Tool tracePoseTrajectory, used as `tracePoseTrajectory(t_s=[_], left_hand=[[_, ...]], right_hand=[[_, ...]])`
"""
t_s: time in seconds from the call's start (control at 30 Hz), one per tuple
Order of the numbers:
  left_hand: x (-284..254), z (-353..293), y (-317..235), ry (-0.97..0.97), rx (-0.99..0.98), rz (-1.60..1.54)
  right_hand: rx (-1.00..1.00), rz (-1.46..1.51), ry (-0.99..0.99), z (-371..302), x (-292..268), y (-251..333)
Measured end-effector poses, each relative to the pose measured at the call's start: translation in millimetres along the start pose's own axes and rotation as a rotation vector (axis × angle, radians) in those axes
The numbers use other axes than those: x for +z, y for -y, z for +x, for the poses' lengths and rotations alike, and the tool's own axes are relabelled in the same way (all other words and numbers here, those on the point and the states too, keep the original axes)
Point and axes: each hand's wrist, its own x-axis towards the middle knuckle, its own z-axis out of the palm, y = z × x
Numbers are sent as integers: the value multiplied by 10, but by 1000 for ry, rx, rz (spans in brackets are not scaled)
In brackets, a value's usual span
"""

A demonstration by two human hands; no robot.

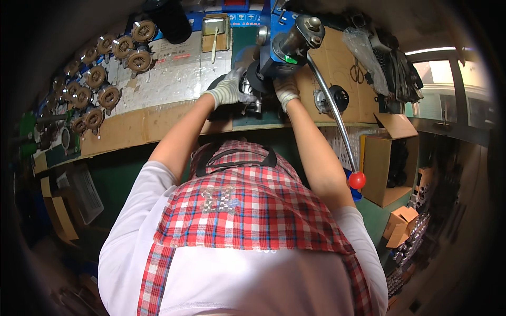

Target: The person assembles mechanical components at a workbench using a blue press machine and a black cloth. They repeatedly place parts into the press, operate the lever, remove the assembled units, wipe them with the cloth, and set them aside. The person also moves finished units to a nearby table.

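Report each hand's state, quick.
Left hand: gloved, closed on the dark round part under the blue press.
Right hand: gloved, on the same part; grip cannot be told.

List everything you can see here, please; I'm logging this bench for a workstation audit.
Press: one, blue, back of bench, above the hands.
Lever: one, silver with red knob, slanting down to the right.
Dark part: one, black and metal, under the press, between both hands.
Round parts: over a dozen, brown, rows at left of bench.
Black round part: one, on cardboard, right of press.
Scissors: one pair, on cardboard, right.
Boxes: several, cardboard, lower right.
Apron: one, red plaid, over white shirt.
Left hand: grey glove, on the dark part.
Right hand: grey glove, on the dark part.
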Motion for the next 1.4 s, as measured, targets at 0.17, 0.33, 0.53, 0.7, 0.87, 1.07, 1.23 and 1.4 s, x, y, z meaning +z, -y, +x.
tracePoseTrajectory(t_s=[0.17, 0.33, 0.53, 0.7, 0.87, 1.07, 1.23, 1.4], left_hand=[[-189, 17, -663, -338, 199, -86], [-183, 233, -736, -207, 83, 138], [-211, 93, -703, -269, 48, 165], [-244, 49, -808, -259, 70, 173], [-269, 99, -842, -248, 90, 182], [-261, 112, -740, -283, 150, 209], [-254, 136, -804, -217, 95, 200], [-244, 107, -763, -277, 105, 211]], right_hand=[[209, 699, 246, 280, -421, -108], [797, 1406, 520, 400, -971, -723], [627, 1921, 1037, 270, -2656, -2338], [242, 924, 1027, -410, -2478, -2015], [595, 906, 978, -1052, -1537, -1180], [578, 974, 912, -1059, -1440, -1107], [623, 868, 780, -1036, -1432, -969], [649, 903, 787, -998, -1346, -873]])
